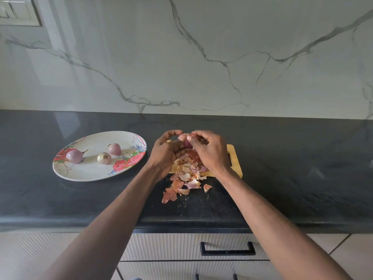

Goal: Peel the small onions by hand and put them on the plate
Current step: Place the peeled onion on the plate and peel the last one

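Head view, looking down on a black speckled stone countertop set against a white marble-look wall with grey veins.

Both hands are raised just above a pale wooden cutting board and meet around one small pinkish-purple onion. The left hand cradles the onion from the left, fingers curled round it with the thumb arched over the top. The right hand comes in from the right, its fingertips pinching at the onion's top, where pale papery skin shows. The onion sits between the two hands, clear of the board surface.

Below the hands lies a heap of dry orange-pink onion skins. It starts on the near part of the board and spills over its front edge onto the countertop, toward the person.

To the left of the board, apart from it, stands an oval white plate with red rose print. Three onions lie on it, none touching another: a purple one with a stem stub at the left, a paler, whitish one in the middle, and a pink-purple one farther back.

Under the counter edge, a ribbed white drawer front with a black bar handle is visible. A light switch plate sits at the upper left of the wall.
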